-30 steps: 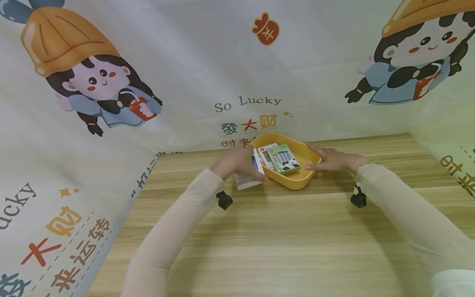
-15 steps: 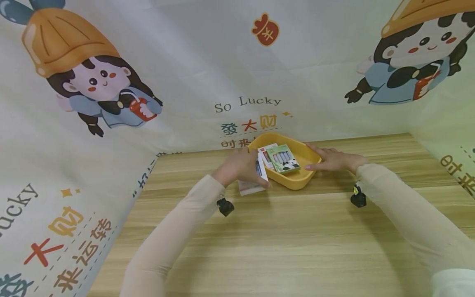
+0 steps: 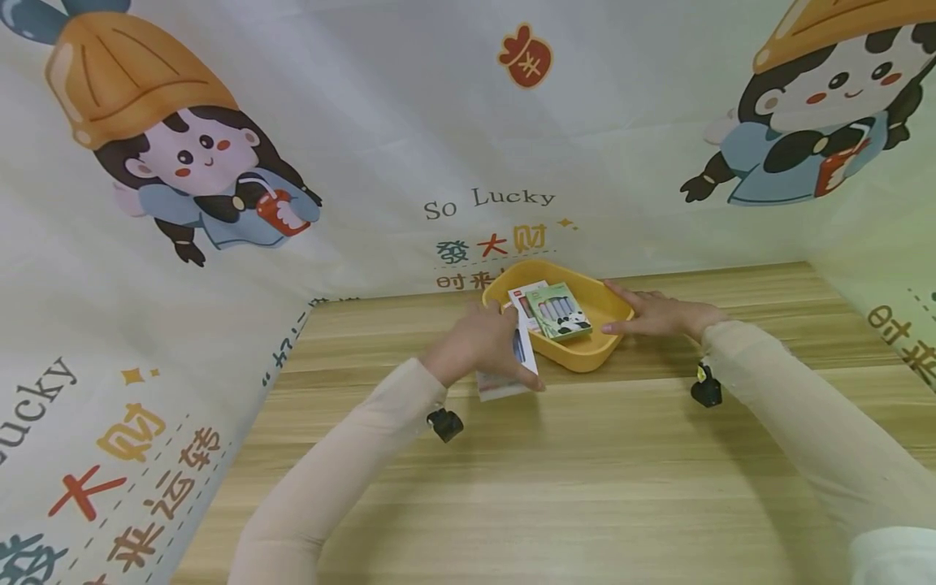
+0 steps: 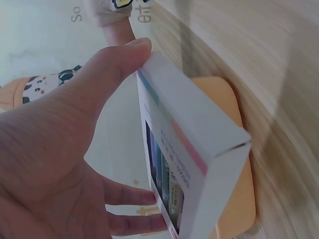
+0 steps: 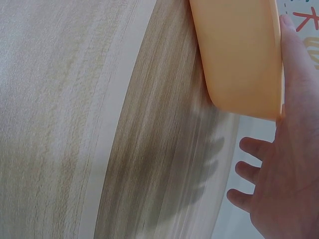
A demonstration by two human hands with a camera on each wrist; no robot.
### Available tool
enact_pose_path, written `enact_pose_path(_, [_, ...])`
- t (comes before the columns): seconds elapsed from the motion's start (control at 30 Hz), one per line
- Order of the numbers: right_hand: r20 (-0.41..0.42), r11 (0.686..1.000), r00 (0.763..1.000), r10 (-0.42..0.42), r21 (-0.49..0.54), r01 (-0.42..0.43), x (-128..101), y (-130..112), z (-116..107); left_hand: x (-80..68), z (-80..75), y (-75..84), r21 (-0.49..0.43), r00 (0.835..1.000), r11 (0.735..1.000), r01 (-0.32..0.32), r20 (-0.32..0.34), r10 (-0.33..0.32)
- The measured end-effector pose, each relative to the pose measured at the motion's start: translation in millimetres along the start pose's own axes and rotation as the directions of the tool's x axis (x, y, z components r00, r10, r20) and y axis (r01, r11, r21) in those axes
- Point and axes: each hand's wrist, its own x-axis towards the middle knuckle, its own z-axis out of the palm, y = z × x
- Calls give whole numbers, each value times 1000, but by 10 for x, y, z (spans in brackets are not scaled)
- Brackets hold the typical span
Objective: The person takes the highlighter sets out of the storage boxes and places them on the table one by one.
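Note:
My left hand (image 3: 478,345) grips a white box of pens (image 4: 194,144) by its edges, thumb on one side and fingers on the other. Through its window, coloured pens show. It overlaps the near left side of a yellow plastic basket (image 3: 578,357) in the head view. Inside the basket lie a green box (image 3: 559,313) with a panda picture and a red-and-white box (image 3: 524,301) partly beneath it. At the basket's right end, my right hand (image 3: 661,315) holds the rim, thumb over it; the other fingertips show spread below the basket in the right wrist view.
The basket stands on a wood-grain table (image 3: 556,479), close to its back edge. A printed cloth (image 3: 380,146) with cartoon figures and lettering hangs behind and along both sides. Small black devices sit at both wrists.
My left hand has drawn the white box of pens toward me and slightly right, baring more of the basket's left rim. The right hand and the basket's contents stay put.

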Motion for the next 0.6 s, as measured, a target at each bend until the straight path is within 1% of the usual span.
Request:
enact_pose_path(0.13, [-1, 1000, 1000, 0, 7, 0, 13, 9, 6, -24, 21, 16, 14, 1000, 1000, -10, -3, 10])
enact_pose_path(0.37, [-1, 1000, 1000, 5, 16, -5, 21, 21, 20, -58, 36, 40, -7, 1000, 1000, 10, 6, -10])
enact_pose_path(0.6, [-5, 1000, 1000, -1, 16, 1, 18, 21, 18, -127, 40, 125, 12, 1000, 1000, 4, 2, -4])
